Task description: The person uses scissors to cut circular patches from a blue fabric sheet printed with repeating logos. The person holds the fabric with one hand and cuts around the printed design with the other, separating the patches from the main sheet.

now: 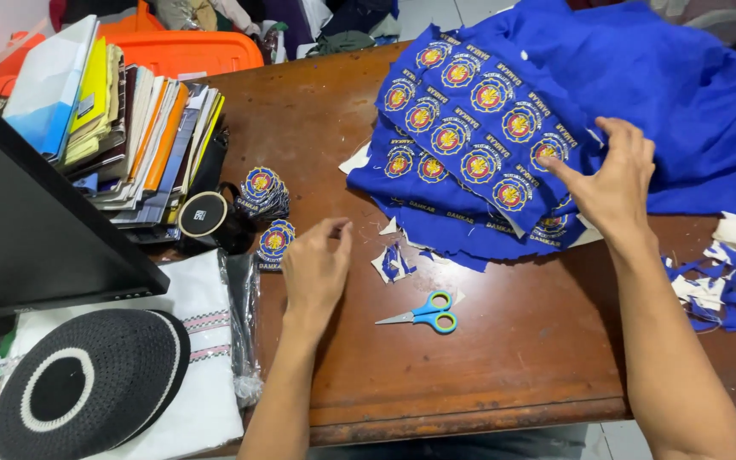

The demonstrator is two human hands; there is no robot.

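Note:
My right hand (613, 183) rests with spread fingers on a blue cloth sheet (479, 128) stitched with rows of round embroidered badges, at the table's far right. My left hand (315, 271) hovers over the brown wooden table (487, 358), fingers loosely curled, holding nothing. It is next to a small stack of cut-out round badges (273, 243); a taller stack of badges (263, 189) stands behind. Small scissors with blue and green handles (426, 314) lie on the table between my arms.
Blue and white fabric scraps (730, 277) pile at the right edge, with a few scraps (392, 262) near the scissors. A leaning row of books (129, 128), a black tape roll (204, 215), a dark monitor (36, 230), a black-and-white knitted cap (87, 383) and folded white cloth (206, 341) crowd the left.

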